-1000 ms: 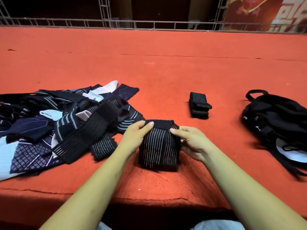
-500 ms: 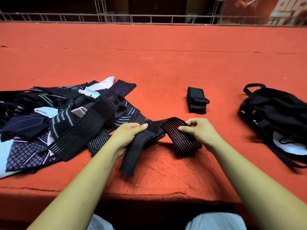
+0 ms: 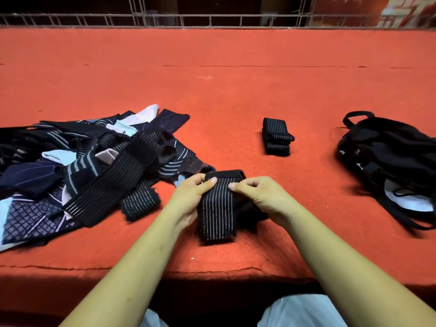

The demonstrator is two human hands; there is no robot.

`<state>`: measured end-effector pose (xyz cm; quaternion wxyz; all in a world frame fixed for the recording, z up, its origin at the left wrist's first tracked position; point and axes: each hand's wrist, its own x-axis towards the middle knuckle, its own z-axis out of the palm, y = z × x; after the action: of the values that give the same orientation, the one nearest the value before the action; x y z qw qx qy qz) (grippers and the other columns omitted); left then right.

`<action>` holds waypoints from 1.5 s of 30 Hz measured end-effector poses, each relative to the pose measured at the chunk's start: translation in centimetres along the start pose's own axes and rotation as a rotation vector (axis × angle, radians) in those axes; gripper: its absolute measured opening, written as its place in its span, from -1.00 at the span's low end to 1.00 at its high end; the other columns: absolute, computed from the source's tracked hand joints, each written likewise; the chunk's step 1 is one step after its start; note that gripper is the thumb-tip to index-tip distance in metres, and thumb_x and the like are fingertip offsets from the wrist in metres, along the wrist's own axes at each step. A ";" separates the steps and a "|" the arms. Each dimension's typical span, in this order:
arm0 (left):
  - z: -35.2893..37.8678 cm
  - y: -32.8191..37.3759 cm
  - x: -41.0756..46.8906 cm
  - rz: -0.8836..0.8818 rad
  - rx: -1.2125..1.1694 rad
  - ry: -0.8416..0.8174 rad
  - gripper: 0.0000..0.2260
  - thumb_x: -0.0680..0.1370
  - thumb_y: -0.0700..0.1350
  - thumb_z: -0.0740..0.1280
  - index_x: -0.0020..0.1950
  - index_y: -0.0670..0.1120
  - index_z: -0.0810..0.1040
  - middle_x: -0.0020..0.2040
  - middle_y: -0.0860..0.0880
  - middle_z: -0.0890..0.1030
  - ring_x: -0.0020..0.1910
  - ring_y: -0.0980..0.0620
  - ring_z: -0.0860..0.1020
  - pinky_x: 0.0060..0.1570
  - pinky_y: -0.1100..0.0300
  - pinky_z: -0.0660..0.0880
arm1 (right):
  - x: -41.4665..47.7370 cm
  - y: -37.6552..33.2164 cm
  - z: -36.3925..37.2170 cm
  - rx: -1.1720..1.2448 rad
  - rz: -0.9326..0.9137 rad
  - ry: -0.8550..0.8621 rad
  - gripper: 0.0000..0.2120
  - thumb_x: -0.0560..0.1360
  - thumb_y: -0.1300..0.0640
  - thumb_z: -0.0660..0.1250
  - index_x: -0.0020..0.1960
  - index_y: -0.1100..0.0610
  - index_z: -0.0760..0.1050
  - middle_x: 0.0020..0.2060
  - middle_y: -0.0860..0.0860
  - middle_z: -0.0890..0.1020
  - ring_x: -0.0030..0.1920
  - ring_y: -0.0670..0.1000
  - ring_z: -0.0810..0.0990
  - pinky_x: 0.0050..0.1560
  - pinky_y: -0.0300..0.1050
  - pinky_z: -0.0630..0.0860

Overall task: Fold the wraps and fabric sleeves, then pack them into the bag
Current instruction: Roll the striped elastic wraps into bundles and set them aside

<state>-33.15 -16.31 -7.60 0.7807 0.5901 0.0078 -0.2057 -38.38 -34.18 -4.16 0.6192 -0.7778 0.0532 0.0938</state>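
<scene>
A black striped elastic wrap (image 3: 217, 208) lies folded over itself on the red carpet in front of me. My left hand (image 3: 191, 197) grips its left edge with the thumb on top. My right hand (image 3: 257, 197) pinches its upper right edge, and a loose part of the wrap runs under that hand. A folded black wrap (image 3: 277, 136) sits further back, to the right of centre. The black bag (image 3: 389, 166) lies at the far right, with a white item showing at its near side. A pile of unfolded wraps and fabric sleeves (image 3: 82, 166) fills the left.
The red carpeted platform (image 3: 236, 90) stretches far ahead to a metal railing (image 3: 212, 20). Its front edge (image 3: 212, 272) runs just below my forearms, with my knees under it.
The wrap was spread between my hands half a second ago. Now it is folded again into a narrow upright band, and my hands have come closer together on it.
</scene>
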 end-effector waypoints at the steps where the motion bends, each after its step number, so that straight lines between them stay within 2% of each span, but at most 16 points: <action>1: 0.0 -0.1 0.0 0.011 -0.020 0.017 -0.97 0.60 -0.23 0.31 -0.01 -0.18 0.53 -0.12 -0.18 0.65 -0.21 -0.03 0.64 -0.22 0.16 0.61 | -0.1 0.1 -0.1 -0.017 -0.008 -0.045 -0.73 0.47 0.01 0.48 -0.25 0.20 0.58 -0.40 0.06 0.55 -0.46 0.00 0.47 -0.49 -0.28 0.29; 3: 0.1 -0.1 0.2 0.026 -0.088 0.055 -0.94 0.61 -0.25 0.30 0.05 -0.22 0.52 -0.06 -0.23 0.64 -0.15 -0.08 0.64 -0.16 0.09 0.64 | -0.3 0.3 -0.2 -0.124 -0.029 -0.118 -0.72 0.45 0.06 0.50 -0.26 0.24 0.53 -0.40 0.06 0.45 -0.42 -0.01 0.38 -0.45 -0.21 0.22; 6: 0.4 0.1 0.6 0.049 -0.217 0.115 -0.93 0.63 -0.26 0.27 0.04 -0.24 0.52 -0.13 -0.18 0.65 -0.19 -0.05 0.65 -0.16 0.04 0.66 | -0.3 1.1 -0.2 -0.193 -0.022 -0.153 -0.69 0.43 0.13 0.50 -0.36 0.12 0.42 -0.43 0.03 0.33 -0.43 -0.07 0.27 -0.45 -0.18 0.14; 11: 0.4 0.2 1.2 0.088 -0.321 0.159 -0.83 0.64 -0.28 0.23 0.19 -0.31 0.49 -0.07 -0.18 0.65 -0.16 0.00 0.66 -0.10 0.11 0.66 | -0.5 2.2 -0.5 -0.121 0.000 -0.094 -0.78 0.51 0.19 0.43 -0.24 0.23 0.46 -0.38 0.04 0.47 -0.38 -0.02 0.38 -0.43 -0.23 0.24; 14: -0.3 -0.3 1.3 0.081 -0.171 0.205 -0.92 0.64 -0.25 0.27 -0.04 -0.17 0.51 -0.09 -0.12 0.66 -0.22 0.08 0.66 -0.18 0.18 0.64 | -0.5 1.6 -1.0 -0.043 -0.056 0.029 -0.86 0.56 0.23 0.36 -0.17 0.13 0.49 -0.36 0.05 0.55 -0.44 -0.09 0.44 -0.46 -0.27 0.32; 17: -0.8 -0.6 1.3 0.068 -0.052 0.260 -0.81 0.61 -0.24 0.32 -0.18 -0.10 0.41 -0.12 -0.10 0.65 -0.34 0.13 0.63 -0.32 0.29 0.58 | -0.4 0.7 -1.7 0.016 -0.179 0.114 -0.93 0.54 0.26 0.37 -0.03 0.12 0.53 -0.28 0.09 0.61 -0.30 -0.03 0.53 -0.28 -0.19 0.42; 20: -0.5 -0.5 1.0 0.106 0.048 0.297 -0.85 0.60 -0.33 0.29 0.06 -0.12 0.39 -0.11 -0.12 0.61 -0.37 0.10 0.62 -0.34 0.29 0.54 | -0.7 -0.8 -2.2 0.150 -0.225 0.094 -0.78 0.53 0.32 0.37 0.11 0.07 0.51 -0.32 0.07 0.61 -0.39 -0.06 0.48 -0.41 -0.23 0.35; 23: -1.0 -0.6 1.1 0.229 0.269 0.102 -0.50 0.52 -0.51 0.20 0.34 -0.06 0.39 -0.02 -0.10 0.62 -0.12 0.04 0.63 -0.09 0.27 0.56 | -0.7 -2.3 -2.4 0.259 -0.240 0.038 -0.87 0.50 0.30 0.40 0.01 0.13 0.59 -0.34 -0.01 0.61 -0.38 -0.07 0.53 -0.38 -0.28 0.42; 25: -1.1 -0.7 0.9 0.357 0.594 -0.008 -0.60 0.48 -0.37 0.33 0.26 -0.04 0.55 0.08 -0.04 0.67 0.04 0.06 0.62 0.12 0.18 0.53 | -0.7 -3.2 -2.6 0.441 -0.190 -0.074 -0.80 0.42 0.25 0.44 0.04 0.15 0.59 -0.20 0.04 0.65 -0.24 0.05 0.62 -0.27 -0.21 0.52; 28: -0.9 -0.7 0.7 0.500 0.845 0.060 -0.95 0.47 -0.09 0.47 -0.12 0.05 0.64 -0.16 0.08 0.62 -0.13 0.15 0.55 -0.05 0.09 0.47 | -0.5 -4.4 -3.0 0.431 -0.211 -0.126 -0.69 0.38 0.28 0.44 0.11 0.16 0.56 -0.08 0.04 0.68 -0.14 0.06 0.67 -0.16 -0.16 0.57; 30: -0.7 -0.5 0.9 0.592 0.919 0.139 -0.82 0.42 0.05 0.49 -0.27 -0.01 0.62 -0.21 0.11 0.42 -0.16 0.19 0.40 -0.10 0.17 0.34 | -0.2 -5.1 -3.2 0.378 -0.246 -0.020 -0.79 0.43 0.31 0.43 0.05 0.17 0.57 -0.11 0.07 0.70 -0.17 0.04 0.67 -0.18 -0.17 0.55; 32: -0.4 -0.1 0.9 0.555 0.841 0.071 -0.79 0.43 0.03 0.49 -0.18 -0.11 0.65 -0.09 0.14 0.47 -0.03 0.23 0.44 0.04 0.27 0.34 | 0.3 -5.8 -3.7 0.374 -0.247 0.085 -0.88 0.48 0.26 0.41 0.01 0.15 0.57 -0.11 0.11 0.72 -0.20 0.02 0.67 -0.21 -0.20 0.53; 34: 0.4 0.3 0.1 0.328 0.543 -0.156 -0.89 0.50 -0.11 0.45 -0.01 -0.10 0.63 -0.03 0.12 0.63 -0.01 0.21 0.56 0.06 0.24 0.45 | 0.8 -6.4 -4.2 0.396 -0.218 0.148 -0.93 0.51 0.20 0.42 -0.03 0.10 0.55 -0.12 0.10 0.73 -0.23 -0.02 0.67 -0.23 -0.22 0.53; 38: 1.9 0.1 -0.8 0.176 0.158 -0.425 -0.66 0.46 -0.24 0.38 0.23 -0.17 0.49 0.11 -0.05 0.65 0.09 0.02 0.60 0.13 0.13 0.54 | 1.8 -7.2 -5.0 0.476 -0.162 0.237 -0.92 0.51 0.17 0.43 -0.07 0.07 0.52 -0.15 0.09 0.74 -0.28 -0.06 0.67 -0.29 -0.24 0.53; 41: 2.8 0.2 -1.6 0.128 0.003 -0.453 -0.64 0.45 -0.30 0.34 0.25 -0.20 0.47 0.07 -0.08 0.66 0.03 0.01 0.63 0.03 0.17 0.57 | 2.5 -7.5 -5.4 0.541 -0.150 0.296 -0.91 0.51 0.18 0.43 -0.07 0.08 0.52 -0.16 0.09 0.73 -0.29 -0.06 0.66 -0.30 -0.25 0.53; 45: 3.0 -0.3 -2.4 0.010 -0.095 -0.431 -0.73 0.41 -0.28 0.34 0.11 -0.23 0.55 -0.04 -0.13 0.69 -0.12 0.00 0.67 -0.10 0.18 0.61 | 3.5 -7.4 -6.0 0.631 -0.195 0.368 -0.88 0.53 0.23 0.40 -0.12 0.08 0.49 -0.25 0.05 0.72 -0.24 -0.03 0.68 -0.20 -0.18 0.56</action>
<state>-36.14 -18.39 -6.38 0.7921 0.4951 -0.1525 -0.3227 -33.03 -38.20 3.43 0.8144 -0.5541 0.1158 -0.1280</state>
